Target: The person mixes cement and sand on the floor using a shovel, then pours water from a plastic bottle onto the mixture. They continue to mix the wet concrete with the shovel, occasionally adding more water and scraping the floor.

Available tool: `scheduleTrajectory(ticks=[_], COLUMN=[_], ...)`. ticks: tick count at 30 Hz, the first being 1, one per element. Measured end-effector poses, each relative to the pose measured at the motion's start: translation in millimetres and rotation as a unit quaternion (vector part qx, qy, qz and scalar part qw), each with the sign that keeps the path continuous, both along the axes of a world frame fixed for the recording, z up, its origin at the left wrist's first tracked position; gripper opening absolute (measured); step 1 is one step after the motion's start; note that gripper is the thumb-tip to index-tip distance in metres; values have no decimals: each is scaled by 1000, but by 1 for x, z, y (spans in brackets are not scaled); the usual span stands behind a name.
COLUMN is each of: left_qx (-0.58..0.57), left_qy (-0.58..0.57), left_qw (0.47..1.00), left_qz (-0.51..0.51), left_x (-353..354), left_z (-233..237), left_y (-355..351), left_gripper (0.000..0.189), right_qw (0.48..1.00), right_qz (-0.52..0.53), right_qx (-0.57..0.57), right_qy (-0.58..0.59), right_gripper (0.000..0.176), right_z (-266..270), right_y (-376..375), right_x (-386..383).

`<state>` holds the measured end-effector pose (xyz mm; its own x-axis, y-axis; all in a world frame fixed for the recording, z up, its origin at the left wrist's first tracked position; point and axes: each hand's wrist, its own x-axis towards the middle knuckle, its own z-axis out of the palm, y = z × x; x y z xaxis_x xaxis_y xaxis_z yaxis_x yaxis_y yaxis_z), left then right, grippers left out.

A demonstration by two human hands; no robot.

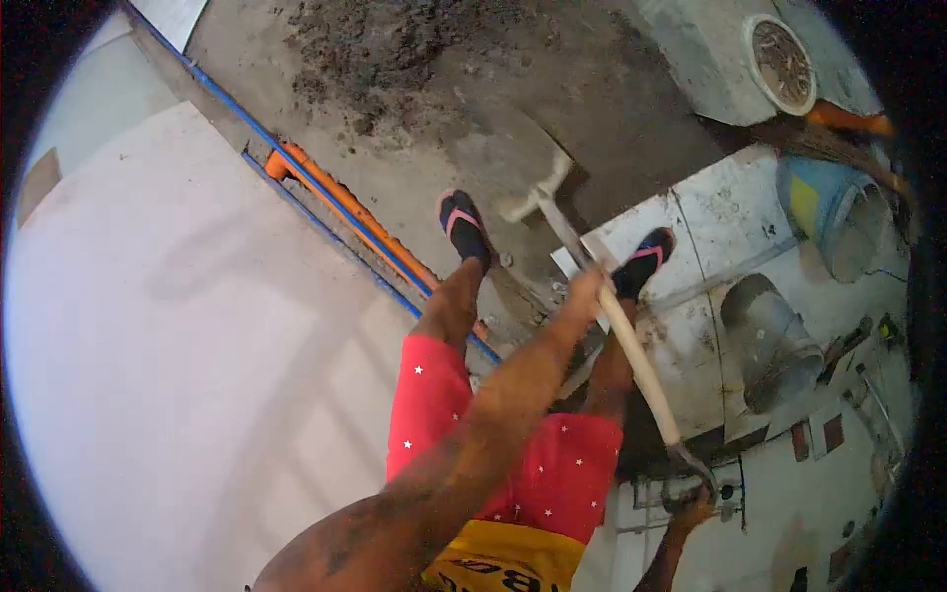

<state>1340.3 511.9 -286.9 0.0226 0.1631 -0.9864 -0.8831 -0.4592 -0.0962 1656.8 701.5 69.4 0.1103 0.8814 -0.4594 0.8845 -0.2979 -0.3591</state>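
Note:
A shovel (643, 370) with a pale wooden shaft slants across the view, its grey blade low over the dirty floor beyond my feet. My left hand (588, 290) is wrapped round the shaft's lower part, not far above the blade socket. At the shaft's top end, my right hand (694, 508) closes on the grip. Past the blade lies a heap of dark, wet-looking mortar or soil (380, 49), spread loosely on the ground.
Blue pipes (232, 104) and an orange pipe (370, 229) run along the pale wall at left. On the right are a white bucket (782, 64) with contents, a blue bucket (824, 212) and a grey bucket (764, 340), both on their sides. Stained white tiles (735, 212) lie underfoot.

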Motion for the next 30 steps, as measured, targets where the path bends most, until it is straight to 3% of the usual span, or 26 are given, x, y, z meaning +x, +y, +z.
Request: scheduleTrajectory(ticks=[1,2,3,4,5,7,10,11,16,17,20,21,23,24,25,26,28,30], left_qx=[-37,-117,21,-102,-140,-126,-209,-248,-194,-168,-27,12,36,-45,-117,-186,-58,4], left_qy=[35,153,107,107,330,127,177,164,235,256,237,254,302,285,264,246,276,276], left_qw=[999,976,993,988,911,982,952,926,945,946,971,967,952,958,957,950,959,958], left_qz=[19,-100,46,-38,-202,-57,-137,-231,-119,-103,8,34,40,-5,-29,-46,16,76], left_x=[-30,-74,-113,-166,-193,-233,-229,-225,-192,-196,-208,-218,-247,-260,-266,-274,-256,-234], left_z=[-12,-14,-37,-29,-27,-72,-25,-10,81,96,127,115,86,67,72,76,75,97], left_y=[-27,-62,-98,-120,-146,-184,-174,-171,-147,-143,-134,-131,-122,-108,-100,-91,-99,-109], left_gripper=[20,18,16,15,14,16,25,25,20,21,20,19,19,18,15,12,11,12], right_qw=[996,999,989,973,949,926,921,911,833,742,830,832,810,786,789,824,868,908], right_qz=[77,-22,-122,-169,-214,-198,-245,-266,-340,-371,-275,-168,-75,-30,20,5,-42,9], right_qx=[-37,-45,-49,-125,-199,-194,-224,-235,-377,-492,-485,-526,-569,-582,-585,-557,-486,-416], right_qy=[-20,21,68,95,118,257,203,208,222,264,-36,-59,119,207,185,97,-92,-57], right_gripper=[16,16,16,14,13,14,10,10,14,16,31,37,32,31,33,33,35,26], right_z=[-21,-31,-49,-75,-96,-102,-103,-102,-92,-90,-78,-128,-92,-77,-91,-98,-70,-85], right_y=[-8,-39,-79,-100,-120,-167,-173,-170,-127,-114,-98,-73,-59,-58,-56,-44,-36,-20], right_x=[19,-37,-116,-128,-134,-193,-199,-194,-131,-125,-147,-53,-130,-159,-157,-158,-203,-176])
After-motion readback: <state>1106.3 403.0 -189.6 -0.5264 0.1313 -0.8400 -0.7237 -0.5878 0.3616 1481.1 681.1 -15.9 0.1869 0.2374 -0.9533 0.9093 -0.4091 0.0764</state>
